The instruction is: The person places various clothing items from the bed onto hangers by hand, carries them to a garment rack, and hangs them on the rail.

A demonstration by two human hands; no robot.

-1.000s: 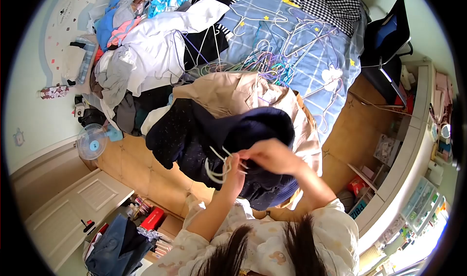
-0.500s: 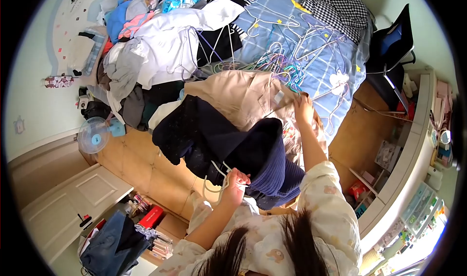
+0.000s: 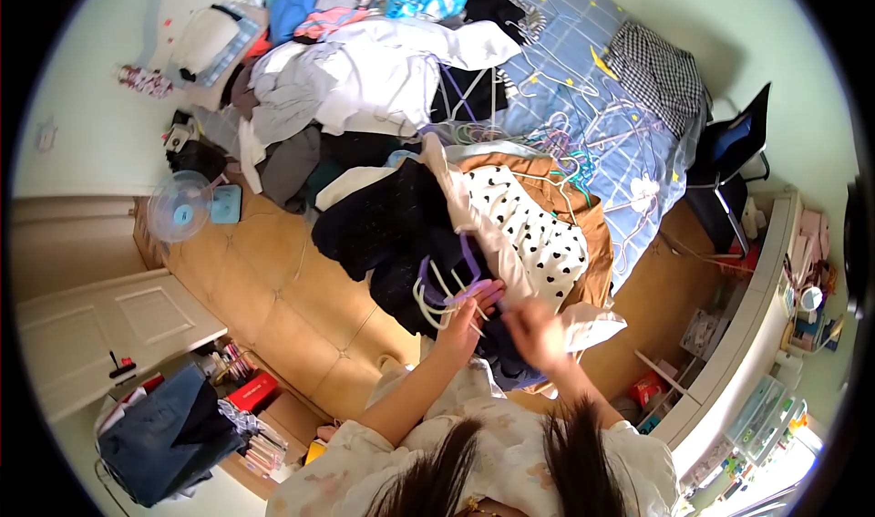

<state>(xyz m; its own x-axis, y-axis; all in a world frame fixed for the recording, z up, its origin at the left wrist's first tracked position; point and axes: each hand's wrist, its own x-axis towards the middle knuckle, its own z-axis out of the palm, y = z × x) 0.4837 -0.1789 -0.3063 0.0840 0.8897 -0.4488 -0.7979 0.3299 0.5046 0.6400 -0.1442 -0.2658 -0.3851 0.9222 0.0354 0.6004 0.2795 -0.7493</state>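
Blue bedding (image 3: 570, 6) lies under heaped clothes (image 3: 383, 84); clear drawers (image 3: 770, 417) hold small things too blurred to name. Close by, the left hand (image 3: 465, 327) has its grip around white hangers (image 3: 420, 300) and a purple hanger (image 3: 472, 260), over a dark garment (image 3: 383, 214) — the right hand (image 3: 540, 336) blurs beside beige cloth (image 3: 495, 243), its grip I can't tell.

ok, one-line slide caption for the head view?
Left hand holding white and purple hangers, blurred right hand beside a beige garment, dark clothing beneath, a bed with more clothes beyond.
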